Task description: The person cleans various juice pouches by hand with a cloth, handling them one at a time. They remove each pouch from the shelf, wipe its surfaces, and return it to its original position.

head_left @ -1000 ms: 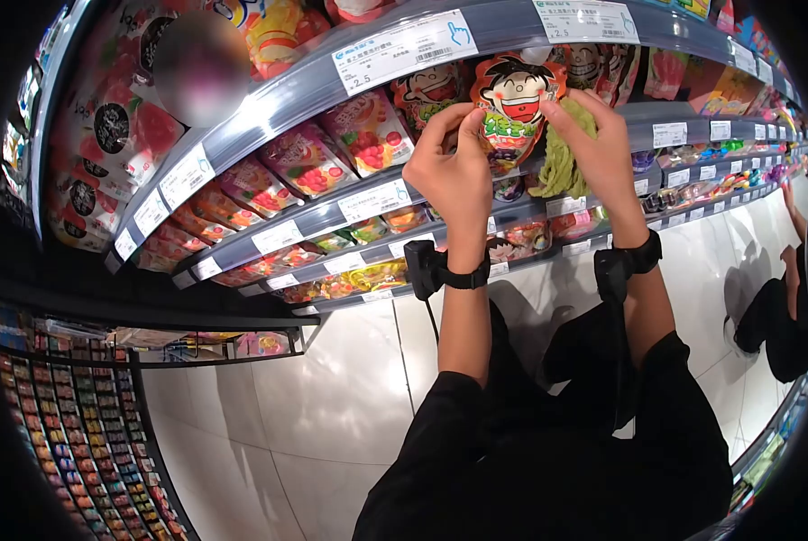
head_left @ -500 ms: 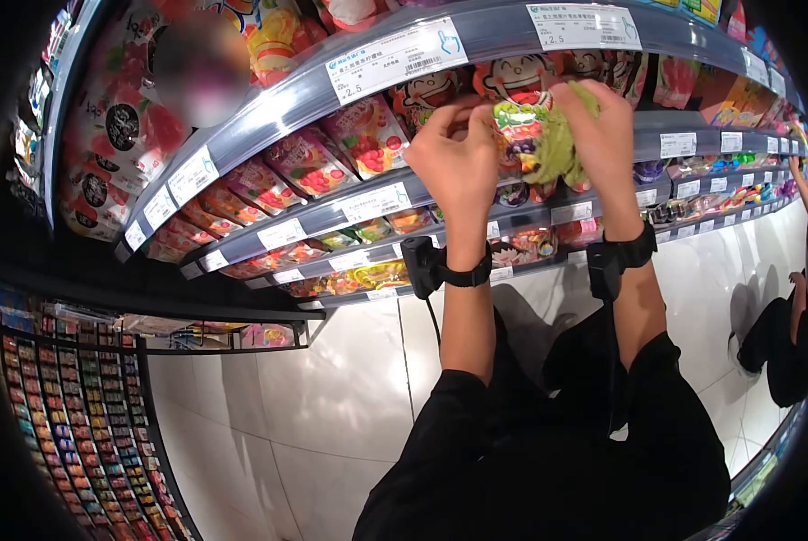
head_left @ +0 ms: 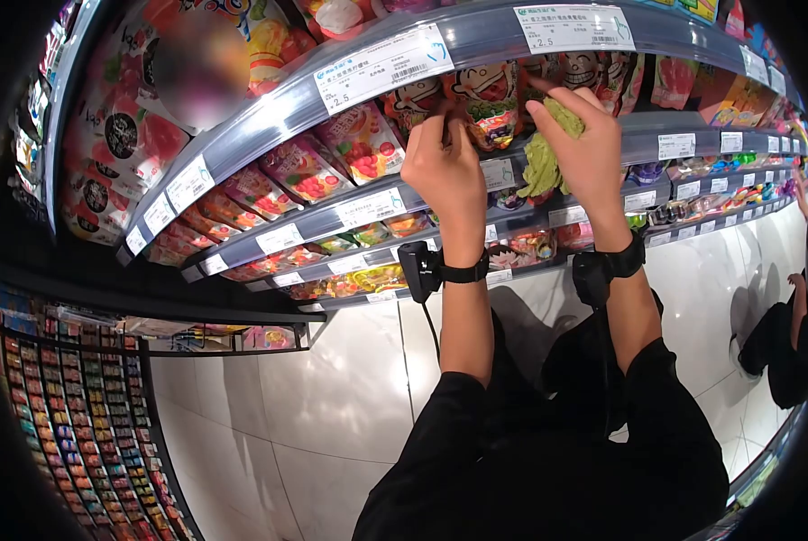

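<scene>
A candy bag with a cartoon face point(head_left: 490, 95) stands upright at the front of the upper shelf, between my two hands. My left hand point(head_left: 445, 167) is at its left edge, fingers bent and closed there, the fingertips partly in shadow. A crumpled green cloth point(head_left: 541, 160) is bunched in my right hand point(head_left: 589, 149), held against the palm and hanging below it. The index finger and thumb of that hand point toward the bag's right edge. More cartoon-face bags point(head_left: 583, 72) stand to the right, partly behind my right hand.
A shelf rail with price tags point(head_left: 381, 68) runs just above my hands. Pink and purple candy bags point(head_left: 363, 144) line the shelf to the left. Lower tiers hold more sweets. Another person point(head_left: 783, 334) is at the far right, and a display rack point(head_left: 79, 424) stands lower left.
The cartoon-face bag sits further back and to the left on the shelf, its lower part no longer jutting forward. My left hand has lowered slightly; my right hand has shifted left with the cloth.
</scene>
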Action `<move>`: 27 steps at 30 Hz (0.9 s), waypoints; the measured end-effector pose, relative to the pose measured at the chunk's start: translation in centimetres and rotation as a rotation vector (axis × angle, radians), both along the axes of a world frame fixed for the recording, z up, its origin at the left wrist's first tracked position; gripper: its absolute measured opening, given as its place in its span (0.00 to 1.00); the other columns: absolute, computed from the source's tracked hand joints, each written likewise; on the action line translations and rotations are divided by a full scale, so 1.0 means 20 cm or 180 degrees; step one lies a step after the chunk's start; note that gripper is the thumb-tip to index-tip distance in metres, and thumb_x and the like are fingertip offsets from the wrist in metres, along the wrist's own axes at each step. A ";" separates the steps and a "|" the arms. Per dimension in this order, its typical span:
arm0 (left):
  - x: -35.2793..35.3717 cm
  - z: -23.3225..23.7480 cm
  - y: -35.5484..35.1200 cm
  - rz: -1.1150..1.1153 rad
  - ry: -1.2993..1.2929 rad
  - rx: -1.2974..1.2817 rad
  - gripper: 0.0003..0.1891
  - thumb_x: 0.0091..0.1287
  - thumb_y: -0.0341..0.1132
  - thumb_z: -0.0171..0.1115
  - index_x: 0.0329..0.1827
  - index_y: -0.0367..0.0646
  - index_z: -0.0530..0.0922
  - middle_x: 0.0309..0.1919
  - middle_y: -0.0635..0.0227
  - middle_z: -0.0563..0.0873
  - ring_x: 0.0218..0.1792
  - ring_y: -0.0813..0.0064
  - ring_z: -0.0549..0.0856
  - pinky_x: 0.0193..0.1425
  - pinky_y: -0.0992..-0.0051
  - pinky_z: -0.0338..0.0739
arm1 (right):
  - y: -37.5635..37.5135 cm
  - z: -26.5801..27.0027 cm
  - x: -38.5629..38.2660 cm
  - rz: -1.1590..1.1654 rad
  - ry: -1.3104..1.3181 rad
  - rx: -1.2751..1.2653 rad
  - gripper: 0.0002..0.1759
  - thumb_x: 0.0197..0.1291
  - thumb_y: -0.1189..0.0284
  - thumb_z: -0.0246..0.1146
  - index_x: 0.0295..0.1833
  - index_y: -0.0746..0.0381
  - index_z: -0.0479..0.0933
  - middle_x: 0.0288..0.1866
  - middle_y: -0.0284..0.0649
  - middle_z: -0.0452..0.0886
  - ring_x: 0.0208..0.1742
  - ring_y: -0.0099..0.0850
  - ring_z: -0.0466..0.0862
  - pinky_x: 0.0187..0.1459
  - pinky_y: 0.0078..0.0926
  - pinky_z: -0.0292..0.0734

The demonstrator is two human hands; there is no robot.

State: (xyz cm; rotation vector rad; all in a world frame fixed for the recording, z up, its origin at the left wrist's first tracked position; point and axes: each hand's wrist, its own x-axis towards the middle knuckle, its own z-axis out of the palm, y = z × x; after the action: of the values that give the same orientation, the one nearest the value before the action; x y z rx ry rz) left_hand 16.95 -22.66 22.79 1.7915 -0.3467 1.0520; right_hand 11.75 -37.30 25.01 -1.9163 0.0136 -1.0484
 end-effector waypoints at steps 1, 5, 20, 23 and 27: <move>0.00 0.00 0.00 0.0000 0.0001 0.0003 0.08 0.62 0.22 0.68 0.44 0.36 0.87 0.31 0.55 0.85 0.29 0.55 0.84 0.34 0.62 0.76 | 0.00 -0.01 0.00 0.0000 0.0001 0.0003 0.17 0.60 0.70 0.75 0.50 0.69 0.85 0.38 0.43 0.83 0.38 0.31 0.84 0.43 0.27 0.77; 0.00 0.01 0.00 0.0212 -0.0199 0.0147 0.08 0.63 0.22 0.67 0.43 0.37 0.88 0.31 0.58 0.87 0.31 0.60 0.86 0.36 0.65 0.78 | -0.01 -0.04 0.03 0.0221 0.0074 0.0175 0.19 0.60 0.70 0.76 0.51 0.72 0.84 0.39 0.42 0.83 0.39 0.29 0.83 0.44 0.26 0.77; 0.00 -0.01 0.01 0.0165 -0.0106 0.0159 0.10 0.60 0.22 0.69 0.45 0.40 0.88 0.31 0.59 0.84 0.30 0.61 0.85 0.35 0.66 0.78 | 0.00 -0.07 0.04 0.0494 0.0360 0.0334 0.21 0.65 0.68 0.73 0.57 0.71 0.81 0.40 0.34 0.79 0.42 0.21 0.76 0.46 0.22 0.73; -0.01 0.00 0.02 0.0233 0.0022 0.0103 0.09 0.60 0.23 0.70 0.42 0.40 0.89 0.30 0.59 0.87 0.28 0.64 0.86 0.34 0.69 0.78 | 0.02 -0.10 0.04 0.0487 0.0301 0.0248 0.22 0.63 0.69 0.74 0.58 0.72 0.81 0.42 0.40 0.82 0.43 0.26 0.81 0.48 0.25 0.76; 0.00 -0.01 0.01 0.0189 0.0105 -0.0051 0.07 0.60 0.24 0.71 0.40 0.40 0.90 0.30 0.59 0.89 0.28 0.68 0.88 0.34 0.72 0.79 | 0.01 -0.11 0.00 0.0581 0.0264 0.0239 0.22 0.61 0.70 0.73 0.56 0.73 0.80 0.43 0.44 0.84 0.44 0.32 0.85 0.49 0.28 0.78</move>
State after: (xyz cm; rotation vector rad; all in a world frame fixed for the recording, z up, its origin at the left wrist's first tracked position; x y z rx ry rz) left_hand 16.86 -22.37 22.58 1.8124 -0.2658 1.0624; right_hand 11.72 -37.06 22.75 -1.8538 -0.0727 -0.8349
